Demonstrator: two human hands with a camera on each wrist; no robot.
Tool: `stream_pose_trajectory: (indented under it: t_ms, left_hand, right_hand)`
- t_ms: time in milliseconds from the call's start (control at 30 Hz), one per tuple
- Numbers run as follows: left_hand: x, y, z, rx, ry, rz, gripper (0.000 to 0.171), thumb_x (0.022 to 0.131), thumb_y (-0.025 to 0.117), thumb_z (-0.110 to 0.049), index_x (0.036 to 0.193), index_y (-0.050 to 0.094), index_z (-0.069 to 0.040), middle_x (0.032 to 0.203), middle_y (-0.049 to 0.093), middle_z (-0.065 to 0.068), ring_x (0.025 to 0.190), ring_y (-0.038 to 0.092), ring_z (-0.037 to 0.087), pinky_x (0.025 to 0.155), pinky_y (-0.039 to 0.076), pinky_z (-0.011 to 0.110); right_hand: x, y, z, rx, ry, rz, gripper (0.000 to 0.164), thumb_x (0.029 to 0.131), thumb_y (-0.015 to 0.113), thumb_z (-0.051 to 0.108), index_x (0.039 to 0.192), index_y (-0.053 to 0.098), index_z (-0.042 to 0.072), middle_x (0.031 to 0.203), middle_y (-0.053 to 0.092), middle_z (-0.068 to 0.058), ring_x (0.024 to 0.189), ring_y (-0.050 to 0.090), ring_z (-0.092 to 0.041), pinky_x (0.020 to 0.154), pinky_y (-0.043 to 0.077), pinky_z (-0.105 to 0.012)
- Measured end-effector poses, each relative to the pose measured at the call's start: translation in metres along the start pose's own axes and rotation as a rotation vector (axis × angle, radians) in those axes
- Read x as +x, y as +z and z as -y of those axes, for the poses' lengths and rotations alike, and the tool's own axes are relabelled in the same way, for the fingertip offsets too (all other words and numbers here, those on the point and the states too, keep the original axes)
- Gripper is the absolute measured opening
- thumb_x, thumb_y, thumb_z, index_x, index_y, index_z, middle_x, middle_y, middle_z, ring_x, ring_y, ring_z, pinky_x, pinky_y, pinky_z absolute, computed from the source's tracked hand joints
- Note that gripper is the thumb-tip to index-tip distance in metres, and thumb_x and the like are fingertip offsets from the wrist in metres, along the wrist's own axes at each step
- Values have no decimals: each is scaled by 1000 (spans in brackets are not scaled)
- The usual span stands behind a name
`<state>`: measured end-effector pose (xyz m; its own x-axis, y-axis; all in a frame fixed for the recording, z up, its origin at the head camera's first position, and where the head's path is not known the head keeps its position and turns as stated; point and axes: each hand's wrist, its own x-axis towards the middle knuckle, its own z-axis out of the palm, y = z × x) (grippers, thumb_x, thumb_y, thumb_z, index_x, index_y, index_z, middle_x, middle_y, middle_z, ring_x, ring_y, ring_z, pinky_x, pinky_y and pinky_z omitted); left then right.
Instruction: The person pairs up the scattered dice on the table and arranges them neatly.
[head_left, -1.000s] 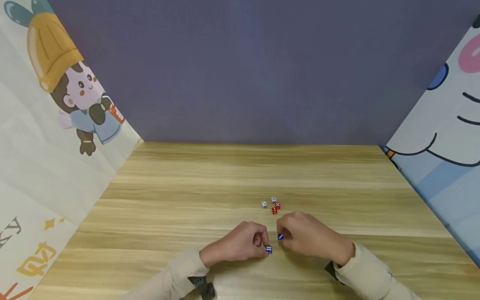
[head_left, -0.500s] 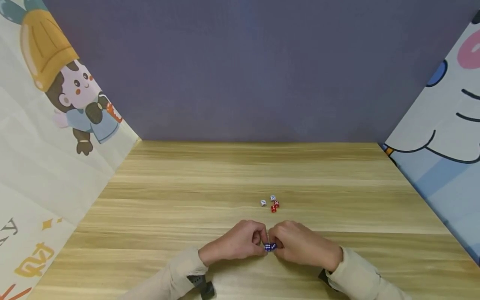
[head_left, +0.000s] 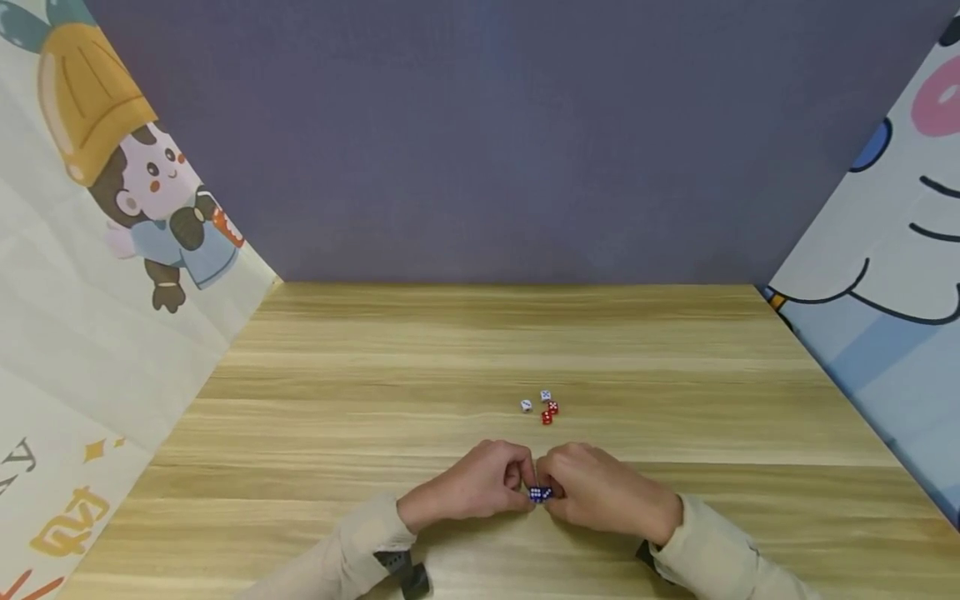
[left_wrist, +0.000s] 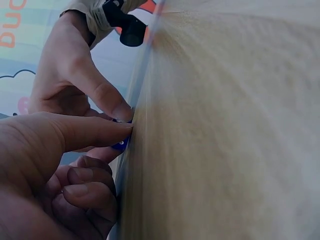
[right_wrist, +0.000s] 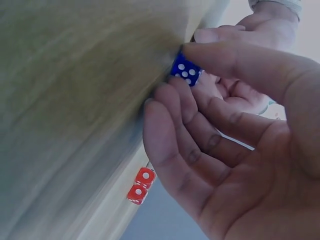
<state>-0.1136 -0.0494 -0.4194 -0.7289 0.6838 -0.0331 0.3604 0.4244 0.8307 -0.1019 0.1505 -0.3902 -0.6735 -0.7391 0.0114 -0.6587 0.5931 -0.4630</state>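
Two blue dice with white pips stand side by side on the wooden table, between the two hands in the head view. My left hand (head_left: 474, 483) pinches the left blue die (head_left: 536, 494) between thumb and forefinger. From the other side my right hand (head_left: 603, 487) pinches the right blue die (head_left: 547, 492); the right wrist view shows that blue die (right_wrist: 185, 69) between the thumb and fingers. In the left wrist view, the fingers cover most of the blue dice (left_wrist: 120, 145).
Beyond the hands lie two white dice (head_left: 527, 406) and two red dice (head_left: 547, 417), loosely grouped on the wooden table (head_left: 360, 367). A dark grey panel (head_left: 517, 150) rises at the table's back edge. Printed cartoon sheets (head_left: 67, 333) flank both sides.
My right hand has moved left and toward the body with its blue die, bringing it up against the left one. Over the last half second both hands have stayed almost still.
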Motion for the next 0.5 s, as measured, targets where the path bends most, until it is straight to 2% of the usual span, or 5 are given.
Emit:
stream_pose_trajectory:
  t_ms: [500]
  left_hand:
    - [0, 1, 1, -4, -7, -6, 20, 76, 81, -1, 81, 64, -10, 55, 45, -9, 48, 38, 0, 50, 32, 16]
  right_hand:
    - [-1, 0, 4, -49, -10, -21, 31, 79, 74, 6, 68, 49, 21, 63, 46, 12, 59, 37, 2, 51, 36, -18]
